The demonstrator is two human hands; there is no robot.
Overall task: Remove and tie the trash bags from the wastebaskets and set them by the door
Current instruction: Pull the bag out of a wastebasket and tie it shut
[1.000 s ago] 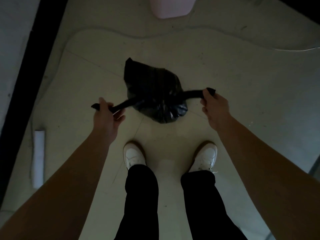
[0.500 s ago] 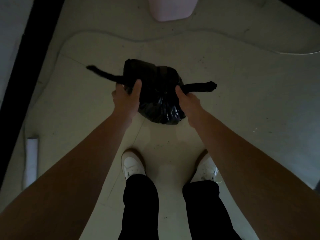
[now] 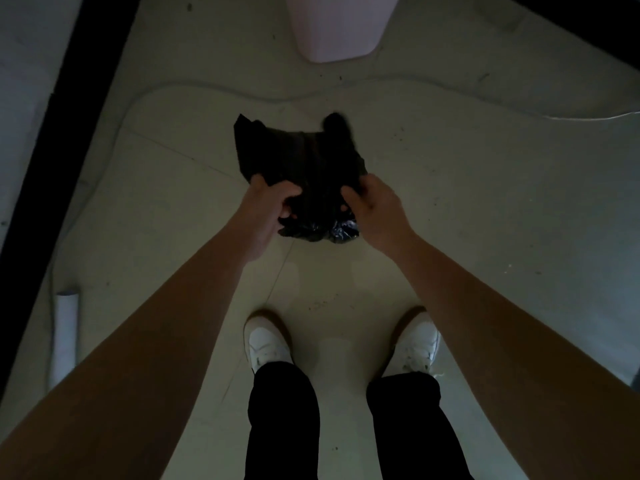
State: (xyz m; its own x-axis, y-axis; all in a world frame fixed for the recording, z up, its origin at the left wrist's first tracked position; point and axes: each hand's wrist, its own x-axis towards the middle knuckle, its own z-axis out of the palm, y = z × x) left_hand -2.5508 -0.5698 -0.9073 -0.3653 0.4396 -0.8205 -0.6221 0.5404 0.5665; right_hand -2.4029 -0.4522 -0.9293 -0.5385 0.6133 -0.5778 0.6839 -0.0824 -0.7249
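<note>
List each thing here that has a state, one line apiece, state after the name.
Trash bag: out of the wastebasket, gripped on both sides, two loose ends sticking up; knot not visible.
Left hand: fingers curled into the bag's left side.
Right hand: fingers curled into the bag's right side.
Wastebasket: standing on the floor, inside hidden.
White roll: lying flat on the floor, untouched.

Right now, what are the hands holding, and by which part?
Both hold the bag: the left hand and right hand each grip bunched plastic on its near side. Its two loose ends stick out free on the far side.
</note>
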